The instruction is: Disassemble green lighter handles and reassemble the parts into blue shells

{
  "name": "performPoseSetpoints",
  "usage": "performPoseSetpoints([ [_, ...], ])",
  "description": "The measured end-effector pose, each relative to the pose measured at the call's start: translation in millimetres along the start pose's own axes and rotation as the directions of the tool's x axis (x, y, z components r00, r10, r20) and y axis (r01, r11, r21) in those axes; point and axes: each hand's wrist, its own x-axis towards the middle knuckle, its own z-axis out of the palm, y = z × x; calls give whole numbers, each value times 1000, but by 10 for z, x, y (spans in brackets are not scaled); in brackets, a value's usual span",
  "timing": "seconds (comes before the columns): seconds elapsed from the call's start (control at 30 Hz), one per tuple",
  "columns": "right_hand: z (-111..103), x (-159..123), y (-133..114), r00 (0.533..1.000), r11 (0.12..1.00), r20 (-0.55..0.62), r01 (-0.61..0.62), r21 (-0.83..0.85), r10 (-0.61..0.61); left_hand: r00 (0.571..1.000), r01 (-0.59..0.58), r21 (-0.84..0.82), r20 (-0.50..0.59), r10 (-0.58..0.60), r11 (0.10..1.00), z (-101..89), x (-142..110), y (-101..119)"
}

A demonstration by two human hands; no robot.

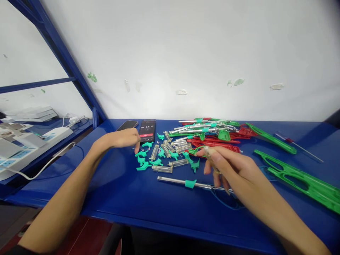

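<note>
My left hand bends down to the tabletop, its index fingertip beside the teal plastic clips. Its other fingers are curled, and whatever the fingertips pinch is hidden. My right hand is raised over the table, thumb and fingers closed on a small clear plastic piece, largely covered by the fingers. Between the hands lies a loose group of clear plastic cases mixed with teal clips. Below them, a silver metal rod with a teal clip around it reaches under my right hand.
Two phones lie at the back by the wall. Silver rods, red frames and green frames are heaped behind my right hand. More green frames and a thin screwdriver lie right. White power strips with cables stand left.
</note>
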Motion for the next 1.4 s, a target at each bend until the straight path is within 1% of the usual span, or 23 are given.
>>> performPoseSetpoints([
  [0.1,-3,1,-7,1000,1000,-1,18,1,-18,996,-81,-69,-35,78,994,-16,-10,50],
  [0.17,-6,-7,-7,1000,1000,-4,27,-5,-27,990,-142,-128,-27,139,982,-9,-20,122],
  [0.23,-11,-19,-7,1000,1000,-10,27,-11,-27,977,-199,-200,43,211,960,17,-38,227],
  [0.33,-14,-32,-21,1000,1000,-24,-1,-9,1,933,-240,-305,192,306,922,65,-79,377],
  [0.4,-11,-34,-40,999,1000,-35,-20,-3,20,914,-244,-354,226,336,903,86,-94,423],
  [0.5,-30,-23,-59,999,999,-41,-35,3,35,920,-263,-394,171,352,880,108,-66,409],
  [0.6,-142,1,-44,998,1000,-66,-23,7,23,932,-311,-387,57,359,868,154,8,385],
  [0.73,-435,19,19,988,1000,-155,-14,16,17,928,-372,-290,-124,350,882,285,89,459],
  [0.8,-570,18,47,976,999,-217,-26,18,29,920,-377,-200,-196,340,905,364,103,528],
  [0.87,-652,17,61,963,999,-268,-33,42,43,911,-362,-90,-245,332,928,438,108,596],
  [0.93,-679,18,61,955,996,-288,-41,79,62,909,-335,28,-255,331,942,502,114,651],
  [1.0,-670,21,57,956,993,-282,-51,107,80,912,-301,145,-245,329,943,551,128,687],
  [1.13,-646,25,74,963,992,-258,-50,118,79,920,-217,331,-244,305,918,593,162,693],
  [1.27,-655,23,100,965,990,-247,-61,130,92,920,-159,418,-265,288,894,584,177,653],
  [1.4,-654,25,90,961,989,-262,-60,132,93,916,-162,438,-266,300,884,603,182,642],
])
